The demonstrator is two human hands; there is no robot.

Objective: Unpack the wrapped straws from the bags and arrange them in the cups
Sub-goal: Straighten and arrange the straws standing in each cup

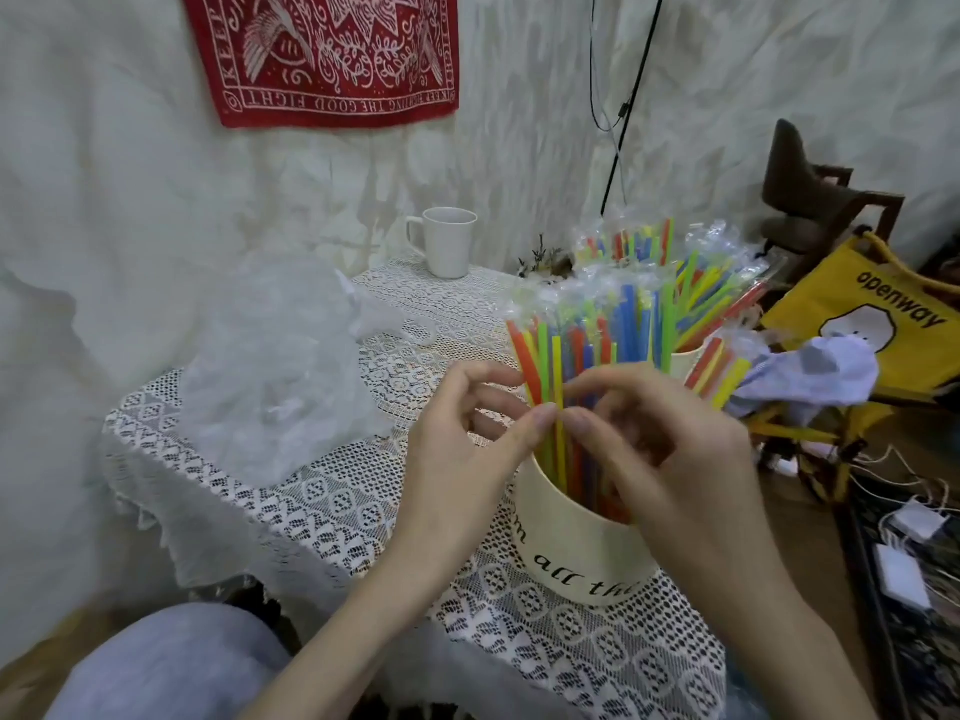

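A cream cup (582, 553) with black lettering stands near the table's front, packed with upright wrapped straws (587, 335) in red, yellow, green and blue. My left hand (467, 439) and my right hand (670, 449) meet just above the cup's rim, fingertips pinching the yellow and green straws. Behind it a second cup (685, 358) holds more wrapped straws (711, 288) that fan out to the right. A white mug (448, 242) with nothing showing above its rim stands at the table's far edge. Crumpled clear plastic bags (275, 371) lie heaped on the left.
The small table wears a white lace cloth (322, 501). A yellow folding chair (883, 324) with a pale cloth (810, 376) stands close on the right. Chargers and cables (904, 553) lie on the floor below it. My knee (171, 662) is at the lower left.
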